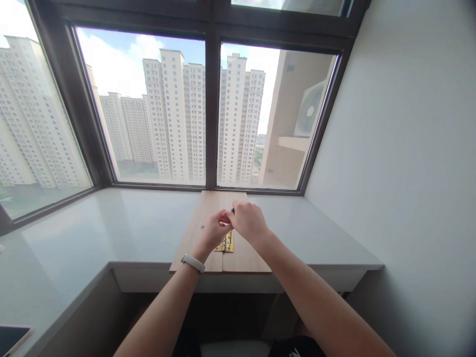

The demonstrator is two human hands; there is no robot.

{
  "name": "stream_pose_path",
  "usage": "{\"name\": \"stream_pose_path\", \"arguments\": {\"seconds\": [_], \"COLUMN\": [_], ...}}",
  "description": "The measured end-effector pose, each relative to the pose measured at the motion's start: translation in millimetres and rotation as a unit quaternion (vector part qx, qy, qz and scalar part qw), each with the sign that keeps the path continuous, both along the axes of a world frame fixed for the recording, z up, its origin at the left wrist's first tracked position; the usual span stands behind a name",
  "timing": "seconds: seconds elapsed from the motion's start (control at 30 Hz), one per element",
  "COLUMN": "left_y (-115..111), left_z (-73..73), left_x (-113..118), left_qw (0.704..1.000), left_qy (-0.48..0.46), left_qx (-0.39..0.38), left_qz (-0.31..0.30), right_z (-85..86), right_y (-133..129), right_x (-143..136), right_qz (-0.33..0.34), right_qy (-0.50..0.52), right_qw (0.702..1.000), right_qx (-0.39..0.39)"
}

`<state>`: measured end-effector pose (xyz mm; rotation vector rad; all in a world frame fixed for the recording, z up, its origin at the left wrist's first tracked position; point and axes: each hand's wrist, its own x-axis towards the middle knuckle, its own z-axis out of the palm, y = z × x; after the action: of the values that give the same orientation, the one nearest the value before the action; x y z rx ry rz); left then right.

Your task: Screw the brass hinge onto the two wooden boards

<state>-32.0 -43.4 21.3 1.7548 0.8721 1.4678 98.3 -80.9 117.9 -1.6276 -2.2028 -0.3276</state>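
Observation:
Two pale wooden boards [245,260] lie edge to edge on the white sill. Across their seam sits a gold-coloured hinge [227,244] with dark spots, partly covered by my fingers. Just above it, my left hand [213,230] is closed, its fingertips pinched together against those of the other hand. My right hand [250,220] is closed too, knuckles up, and a small dark piece [233,210] shows at its fingers. What lies between the fingertips is mostly hidden. A tiny metal piece [203,226], too small to identify, rests on the left board.
Around the boards runs a white windowsill [148,223], with its front edge facing me. Dark window frames [211,114] rise behind, and a white wall [401,148] stands on the right. A dark flat device [13,339] lies at the lower left.

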Motion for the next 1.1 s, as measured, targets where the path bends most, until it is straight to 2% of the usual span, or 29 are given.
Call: {"name": "stream_pose_path", "arguments": {"seconds": [0.07,0.2,0.53,0.73,0.83,1.0,1.1], "left_y": [1.5,0.2,-4.3,1.3,0.6,-3.7,-4.1], "left_z": [-1.9,-0.9,5.6,-0.4,-0.6,4.5,5.9], "left_x": [0.1,-4.5,-12.7,-11.6,-11.2,-6.9,-2.5], "left_qw": [1.0,1.0,0.99,0.991,0.995,0.998,1.0], "left_qy": [0.002,0.026,-0.029,-0.036,-0.033,-0.005,0.006], "left_qx": [0.001,-0.001,-0.035,-0.031,-0.037,-0.015,0.006], "left_qz": [0.011,0.014,-0.135,-0.125,-0.081,-0.056,-0.014], "right_z": [-2.1,-2.9,6.4,7.6,7.2,3.7,-0.4], "right_y": [0.9,3.3,8.1,9.7,6.7,0.5,-0.2], "right_x": [-2.7,-1.8,13.5,18.1,16.9,9.0,3.7], "right_qz": [0.002,0.048,0.207,0.247,0.213,0.051,0.009], "right_qy": [-0.002,-0.015,0.003,0.031,0.063,0.056,0.031], "right_qw": [1.0,0.999,0.976,0.965,0.973,0.997,0.999], "right_qx": [0.003,0.0,-0.06,-0.081,-0.062,-0.001,0.005]}}
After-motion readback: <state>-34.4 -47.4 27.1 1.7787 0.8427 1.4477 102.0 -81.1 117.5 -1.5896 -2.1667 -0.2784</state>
